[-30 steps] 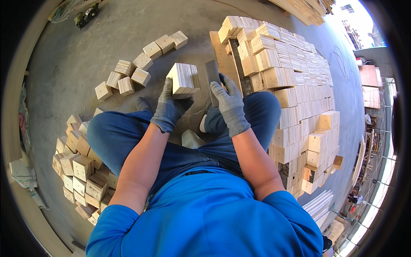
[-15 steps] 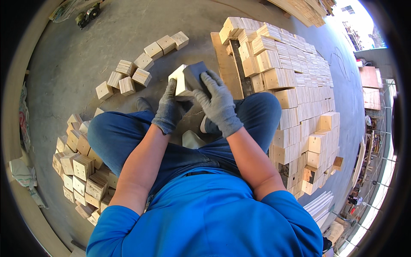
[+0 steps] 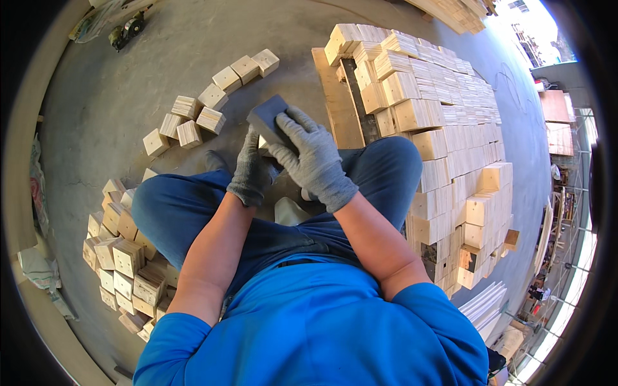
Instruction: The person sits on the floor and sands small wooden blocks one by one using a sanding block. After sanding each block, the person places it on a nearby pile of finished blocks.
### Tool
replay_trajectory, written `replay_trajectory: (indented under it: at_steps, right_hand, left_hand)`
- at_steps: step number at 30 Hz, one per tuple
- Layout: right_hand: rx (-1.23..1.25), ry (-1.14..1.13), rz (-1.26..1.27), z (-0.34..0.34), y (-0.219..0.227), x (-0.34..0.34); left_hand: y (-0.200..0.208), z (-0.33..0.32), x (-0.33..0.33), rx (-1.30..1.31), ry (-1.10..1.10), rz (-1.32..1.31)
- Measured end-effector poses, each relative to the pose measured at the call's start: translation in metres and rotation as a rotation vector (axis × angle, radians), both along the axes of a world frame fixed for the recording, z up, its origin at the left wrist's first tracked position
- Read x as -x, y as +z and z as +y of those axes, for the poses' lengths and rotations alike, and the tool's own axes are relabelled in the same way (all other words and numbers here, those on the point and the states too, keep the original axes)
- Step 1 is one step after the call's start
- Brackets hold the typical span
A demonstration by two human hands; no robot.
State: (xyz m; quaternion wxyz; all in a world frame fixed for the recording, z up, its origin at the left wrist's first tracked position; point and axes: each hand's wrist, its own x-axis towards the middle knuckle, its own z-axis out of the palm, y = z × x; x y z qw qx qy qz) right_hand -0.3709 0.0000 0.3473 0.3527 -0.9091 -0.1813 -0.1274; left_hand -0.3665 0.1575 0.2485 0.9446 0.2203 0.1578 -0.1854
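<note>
Both my hands wear grey knit gloves and meet in front of my knees. My right hand [image 3: 311, 157] grips a dark grey sanding block [image 3: 266, 114], its fingers laid over the top. Beneath that sits a pale wooden block [image 3: 262, 142], mostly hidden, with just a small bit showing between the gloves. My left hand [image 3: 248, 172] is closed round the wooden block from the left side. The sanding block covers the wooden block's upper face and appears to touch it.
A big stack of wooden blocks [image 3: 460, 145] rises at my right, beside a plywood board [image 3: 338, 106]. A loose heap of blocks [image 3: 129, 256] lies by my left knee. Ahead on the concrete floor [image 3: 212, 32], several blocks [image 3: 226, 80] form a curved row. A power tool [image 3: 127, 32] lies far left.
My right hand has slid the sanding block left and over the wooden block, which is now mostly covered. The left hand still holds the wooden block in nearly the same place.
</note>
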Motion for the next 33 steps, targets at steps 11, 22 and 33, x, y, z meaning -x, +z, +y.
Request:
replay_trajectory:
  at_steps: [11,22,33]
  right_hand:
    - [-0.115,-0.267,0.067,-0.057,-0.021,-0.02]
    - [-0.69,-0.35,0.582,-0.018,-0.064,-0.022]
    - [-0.858,-0.358,0.837,-0.006,-0.066,-0.026]
  left_hand:
    - [0.001,0.01,-0.01,-0.079,0.053,0.193]
    - [0.01,-0.009,-0.007,-0.872,0.263,-0.051]
    - [-0.019,-0.006,-0.01,-0.999,0.392,-0.248]
